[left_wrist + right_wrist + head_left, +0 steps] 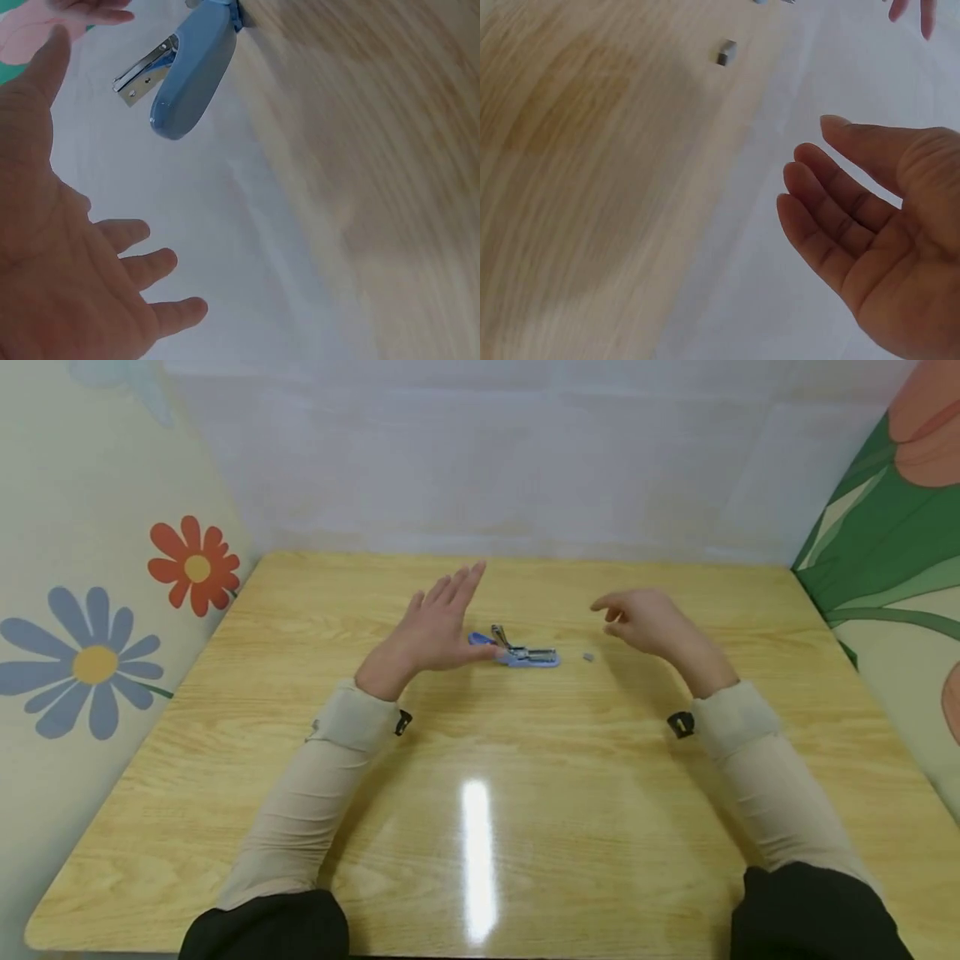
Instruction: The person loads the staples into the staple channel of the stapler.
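Note:
A blue stapler (534, 661) lies on the table, its top folded back and its metal staple channel (542, 654) exposed. In the left wrist view the blue top cover (195, 75) of the stapler and a metal plate beside it stick out. My left hand (431, 633) is at the stapler's left, fingers spread and nothing held; in the head view its thumb overlaps the stapler, though contact is unclear. A small grey block of staples (588, 657) lies right of the stapler. Beyond that block my right hand (651, 622) hovers with loosely bent fingers, holding nothing.
The wooden table (600, 827) reaches a pale wall covering (525, 468) at the back. Flower-painted panels (93, 664) stand along both sides. A bright light reflection (478, 860) lies on the tabletop in front.

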A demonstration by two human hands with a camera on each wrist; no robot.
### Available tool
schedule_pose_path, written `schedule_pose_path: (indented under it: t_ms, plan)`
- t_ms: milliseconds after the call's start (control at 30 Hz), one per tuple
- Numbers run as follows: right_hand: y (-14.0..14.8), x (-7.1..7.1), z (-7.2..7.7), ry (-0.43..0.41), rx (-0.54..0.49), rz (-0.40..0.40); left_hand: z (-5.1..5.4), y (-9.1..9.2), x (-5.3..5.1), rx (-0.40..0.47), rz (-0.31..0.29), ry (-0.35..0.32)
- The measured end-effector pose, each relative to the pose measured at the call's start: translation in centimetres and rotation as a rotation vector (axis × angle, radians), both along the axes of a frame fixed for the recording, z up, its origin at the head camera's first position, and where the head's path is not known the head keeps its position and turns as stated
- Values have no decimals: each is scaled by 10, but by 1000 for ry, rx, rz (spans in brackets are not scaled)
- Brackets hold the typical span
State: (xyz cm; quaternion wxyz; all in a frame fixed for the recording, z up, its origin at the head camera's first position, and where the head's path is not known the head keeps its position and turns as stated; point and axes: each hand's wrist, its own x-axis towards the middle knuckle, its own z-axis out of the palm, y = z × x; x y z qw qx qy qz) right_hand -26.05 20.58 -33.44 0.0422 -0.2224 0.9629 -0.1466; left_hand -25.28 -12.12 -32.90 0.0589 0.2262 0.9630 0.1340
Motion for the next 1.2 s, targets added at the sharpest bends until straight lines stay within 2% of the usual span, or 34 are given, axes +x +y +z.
schedule_pose_path:
  t_ms: [200, 333, 433, 767, 1200]
  plan:
    - [-10, -4, -12, -34, 27, 52, -8, 3, -4, 15, -53, -84]
    - [-15, -2, -14, -63, 74, 45, -9, 6, -4, -17, -34, -145]
    - [-17, -1, -16, -68, 97, 40, -8, 9, -4, -54, -21, -167]
    - [-20, -1, -28, -90, 107, 23, -8, 14, -3, -89, -35, -164]
    - [-23, 2, -28, -59, 124, 7, -10, 15, -4, -71, -40, -152]
